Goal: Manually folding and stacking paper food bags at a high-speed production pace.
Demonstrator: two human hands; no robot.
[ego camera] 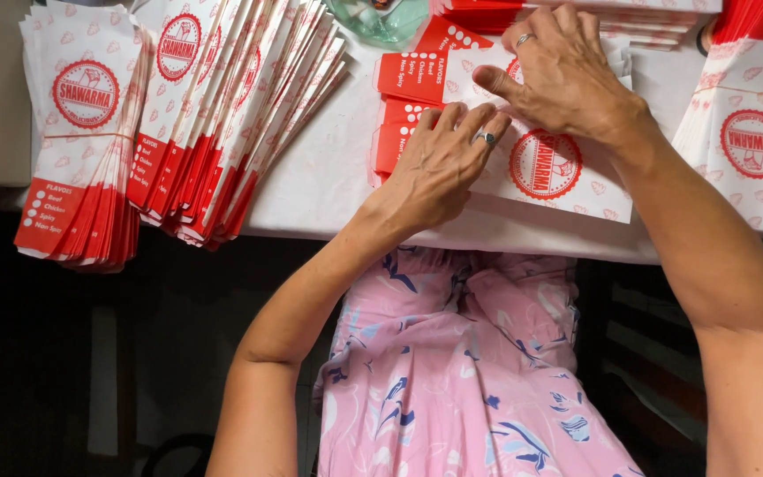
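Bright even daylight on tabletop (slight overexposure), dark underneath; sharp, mild edge distortion.

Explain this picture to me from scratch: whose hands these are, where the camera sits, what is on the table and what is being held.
There is only one picture, taken by a camera worn on a person's head, looking down at their own bare hands and lap. No machine is involved. The left hand lies flat on a white and red paper sleeve that tops a small pile on the white table. The right hand presses the same sleeve further up, fingers bent. Neither hand lifts anything. To the left lie a banded bundle and a fanned stack of the same sleeves; another bundle is on the right. A greenish glass dish sits at the top edge.
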